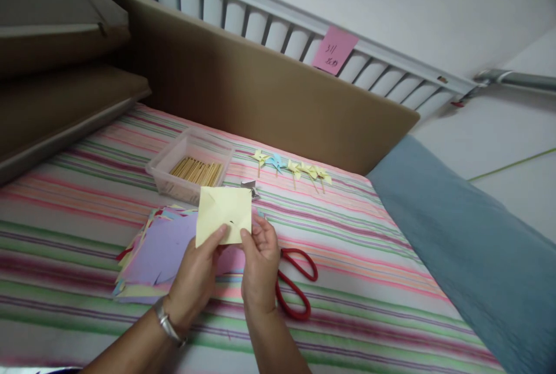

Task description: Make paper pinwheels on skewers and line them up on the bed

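Both hands hold up a pale yellow paper square [223, 212] with cuts running in from its corners. My left hand [195, 275], a metal bracelet on its wrist, pinches the lower edge of the square. My right hand [259, 264] pinches the lower right part of the same square. Beneath the hands lies a stack of coloured paper squares [160, 252], purple on top. Red-handled scissors [295, 284] lie just right of my right hand on the striped cloth.
A clear plastic box [191, 168] of thin wooden sticks stands behind the paper. A row of several small paper pinwheels [293, 168] lies further back. A brown cardboard sheet [260, 90] leans on a white rail carrying a pink note [334, 50]. A blue cloth [469, 246] lies right.
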`<action>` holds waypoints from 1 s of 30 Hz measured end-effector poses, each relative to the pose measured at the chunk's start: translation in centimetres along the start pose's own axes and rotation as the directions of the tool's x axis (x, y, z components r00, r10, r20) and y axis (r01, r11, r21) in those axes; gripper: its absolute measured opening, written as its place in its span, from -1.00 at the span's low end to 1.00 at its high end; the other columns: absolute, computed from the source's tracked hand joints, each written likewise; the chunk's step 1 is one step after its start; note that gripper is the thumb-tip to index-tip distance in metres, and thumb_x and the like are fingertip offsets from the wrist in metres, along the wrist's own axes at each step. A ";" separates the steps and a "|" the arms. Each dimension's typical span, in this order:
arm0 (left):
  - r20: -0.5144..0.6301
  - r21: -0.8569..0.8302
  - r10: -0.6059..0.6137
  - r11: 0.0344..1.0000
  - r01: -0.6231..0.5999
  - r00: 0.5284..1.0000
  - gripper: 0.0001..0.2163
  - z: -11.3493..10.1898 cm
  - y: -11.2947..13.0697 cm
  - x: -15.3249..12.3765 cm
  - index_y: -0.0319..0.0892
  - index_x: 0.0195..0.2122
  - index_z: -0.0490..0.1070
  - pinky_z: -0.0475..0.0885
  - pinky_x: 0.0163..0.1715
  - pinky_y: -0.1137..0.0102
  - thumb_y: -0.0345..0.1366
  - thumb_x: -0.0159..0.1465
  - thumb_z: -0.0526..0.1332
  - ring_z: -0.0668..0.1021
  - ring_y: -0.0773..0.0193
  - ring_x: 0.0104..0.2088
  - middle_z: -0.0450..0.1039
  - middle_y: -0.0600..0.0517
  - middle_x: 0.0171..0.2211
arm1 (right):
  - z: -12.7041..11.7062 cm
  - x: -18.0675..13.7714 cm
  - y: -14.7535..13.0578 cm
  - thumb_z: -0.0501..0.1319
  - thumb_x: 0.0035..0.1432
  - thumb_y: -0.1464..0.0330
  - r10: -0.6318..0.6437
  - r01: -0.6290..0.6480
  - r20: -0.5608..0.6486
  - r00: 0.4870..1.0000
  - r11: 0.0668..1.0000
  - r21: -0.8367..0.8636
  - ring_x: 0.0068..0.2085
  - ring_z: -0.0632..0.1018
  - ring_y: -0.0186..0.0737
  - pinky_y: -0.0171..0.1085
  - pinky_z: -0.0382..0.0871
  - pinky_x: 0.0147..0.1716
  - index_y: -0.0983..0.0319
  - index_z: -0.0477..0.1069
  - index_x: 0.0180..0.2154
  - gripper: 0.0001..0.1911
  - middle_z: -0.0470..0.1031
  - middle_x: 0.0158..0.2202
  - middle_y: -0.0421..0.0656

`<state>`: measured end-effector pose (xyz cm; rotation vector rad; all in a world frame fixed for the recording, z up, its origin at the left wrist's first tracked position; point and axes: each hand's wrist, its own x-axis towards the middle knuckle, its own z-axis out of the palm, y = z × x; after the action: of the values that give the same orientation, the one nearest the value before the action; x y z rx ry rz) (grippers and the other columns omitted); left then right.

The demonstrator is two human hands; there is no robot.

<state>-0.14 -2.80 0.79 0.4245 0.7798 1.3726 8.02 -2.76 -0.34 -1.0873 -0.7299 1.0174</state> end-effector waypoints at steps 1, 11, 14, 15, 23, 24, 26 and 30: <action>-0.013 -0.007 -0.011 1.000 0.011 1.000 -0.76 -0.2 0.3 0.3 -0.21 -0.19 0.53 0.42 -0.15 0.35 -0.27 0.11 0.32 0.55 0.14 -0.14 0.58 -0.05 -0.18 | 0.1 -0.2 0.1 0.24 0.03 0.41 0.016 -0.016 0.026 1.000 1.000 -0.018 -0.20 0.54 -0.21 -0.25 0.42 -0.21 0.21 0.35 -0.15 -0.71 0.52 -0.23 -0.14; -0.071 0.019 -0.116 0.993 0.118 0.991 -0.74 -2.5 3.8 2.8 -0.20 -0.22 0.54 0.48 -0.32 0.40 -0.45 0.02 0.34 0.58 0.12 -0.22 0.60 -0.05 -0.23 | -0.7 -0.2 0.3 0.12 0.18 0.44 -0.304 0.478 0.379 0.874 0.674 -0.563 -0.21 0.48 -0.20 -0.19 0.38 -0.19 0.17 0.50 -0.20 -0.78 0.44 -0.26 -0.12; -0.071 0.025 -0.106 0.994 0.108 0.992 -0.71 -2.8 3.8 2.9 -0.20 -0.18 0.52 0.49 -0.31 0.38 -0.45 0.02 0.34 0.57 0.08 -0.17 0.60 -0.05 -0.21 | -0.8 -0.4 0.2 0.10 0.18 0.49 -0.474 0.679 0.490 0.731 0.443 -0.586 -0.03 0.42 -0.11 -0.08 0.33 -0.07 0.13 0.49 -0.14 -0.72 0.38 -0.08 -0.05; -0.064 0.029 -0.109 0.993 0.111 0.992 -0.71 -2.9 3.8 2.8 -0.20 -0.18 0.52 0.50 -0.30 0.36 -0.44 0.02 0.34 0.57 0.07 -0.15 0.59 -0.05 -0.20 | -0.8 -0.5 0.1 0.11 0.18 0.49 -0.495 0.712 0.519 0.697 0.394 -0.580 0.01 0.39 -0.08 -0.04 0.31 -0.04 0.12 0.49 -0.13 -0.72 0.35 -0.02 -0.04; -0.031 0.062 -0.108 0.992 0.109 0.994 -0.73 -2.2 3.9 2.2 -0.26 -0.20 0.52 0.48 -0.19 0.32 -0.44 0.02 0.32 0.53 0.02 -0.06 0.59 -0.07 -0.20 | -0.7 -0.7 -0.3 0.16 0.17 0.45 -0.447 0.754 0.609 0.655 0.341 -0.561 0.09 0.32 -0.03 0.04 0.25 0.05 0.16 0.49 -0.24 -0.84 0.39 0.01 -0.05; -0.033 0.061 -0.114 0.991 0.116 0.993 -0.73 -2.2 3.9 2.2 -0.26 -0.21 0.52 0.48 -0.19 0.33 -0.44 0.02 0.32 0.52 0.03 -0.05 0.59 -0.07 -0.21 | -0.7 -0.6 -0.3 0.17 0.17 0.45 -0.440 0.753 0.612 0.657 0.340 -0.563 0.09 0.33 -0.03 0.03 0.25 0.05 0.17 0.49 -0.27 -0.86 0.40 -0.01 -0.04; -0.045 0.058 -0.125 0.990 0.128 0.991 -0.72 -2.3 3.8 2.3 -0.25 -0.20 0.52 0.47 -0.19 0.35 -0.45 0.01 0.33 0.52 0.05 -0.04 0.59 -0.07 -0.21 | -0.8 -0.5 -0.3 0.17 0.15 0.48 -0.434 0.755 0.619 0.655 0.335 -0.564 0.10 0.33 -0.02 0.02 0.25 0.06 0.19 0.49 -0.29 -0.85 0.41 -0.02 -0.04; -0.061 0.054 -0.140 0.988 0.144 0.988 -0.68 -2.7 3.6 2.6 -0.25 -0.18 0.51 0.47 -0.23 0.33 -0.45 0.00 0.34 0.54 0.05 -0.09 0.58 -0.08 -0.20 | -1.1 -0.5 -0.2 0.08 0.14 0.58 -0.435 0.772 0.639 0.635 0.329 -0.544 0.11 0.32 -0.06 0.00 0.25 0.06 0.19 0.47 -0.23 -0.73 0.42 -0.02 -0.05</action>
<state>-4.57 -0.06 0.83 0.3692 0.8827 1.2357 8.83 -3.60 -0.49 -1.1618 -1.9166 0.1311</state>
